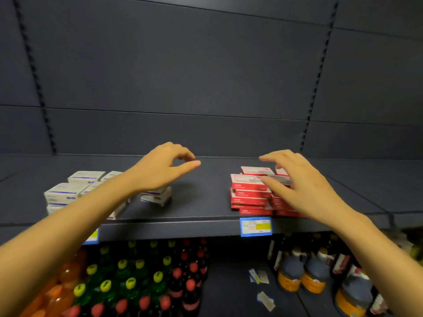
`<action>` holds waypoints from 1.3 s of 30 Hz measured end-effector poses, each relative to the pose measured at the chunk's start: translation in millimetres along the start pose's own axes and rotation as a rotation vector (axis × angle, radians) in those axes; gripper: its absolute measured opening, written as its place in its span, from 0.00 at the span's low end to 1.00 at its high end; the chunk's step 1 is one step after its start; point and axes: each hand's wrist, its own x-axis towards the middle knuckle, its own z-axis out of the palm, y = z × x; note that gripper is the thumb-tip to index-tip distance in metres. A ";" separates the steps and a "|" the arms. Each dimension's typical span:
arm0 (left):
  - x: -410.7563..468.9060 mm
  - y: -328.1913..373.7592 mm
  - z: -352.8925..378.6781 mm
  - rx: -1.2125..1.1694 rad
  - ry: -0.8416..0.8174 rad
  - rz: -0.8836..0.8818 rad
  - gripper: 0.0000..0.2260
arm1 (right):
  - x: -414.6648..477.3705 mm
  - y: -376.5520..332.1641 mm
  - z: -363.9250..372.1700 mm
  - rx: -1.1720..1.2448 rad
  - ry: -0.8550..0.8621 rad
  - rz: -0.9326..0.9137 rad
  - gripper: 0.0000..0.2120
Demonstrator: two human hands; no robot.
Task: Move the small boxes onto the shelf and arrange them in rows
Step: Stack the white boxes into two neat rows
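Small red-and-white boxes (249, 193) lie in low stacks at the right of the dark shelf (201, 202). White boxes with purple print (68, 191) are stacked at the left, with two more (158, 196) nearer the middle. My right hand (297, 181) hovers over the red stacks, fingers spread and relaxed, and holds nothing. Above the shelf's bare middle my left hand (164, 167) is raised, its fingers loosely curled toward the thumb, with no box in it. My left forearm hides part of the white stacks.
Blue price tags (256, 226) hang on the shelf's front edge. Below it stand rows of green, orange and red drink bottles (128, 282) at the left and dark jugs with yellow labels (315, 273) at the right. The grey back panel (183, 76) rises behind.
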 end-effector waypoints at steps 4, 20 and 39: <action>-24.1 -19.8 -32.3 0.024 0.085 -0.059 0.12 | 27.0 -51.5 12.4 0.112 -0.010 -0.150 0.17; -93.6 -163.9 -117.3 -0.008 -0.042 -0.207 0.10 | 105.7 -180.6 104.4 0.178 -0.214 -0.242 0.18; -72.4 -237.4 -98.9 -0.317 -0.360 -0.036 0.13 | 137.4 -190.2 114.0 0.147 -0.617 -0.132 0.19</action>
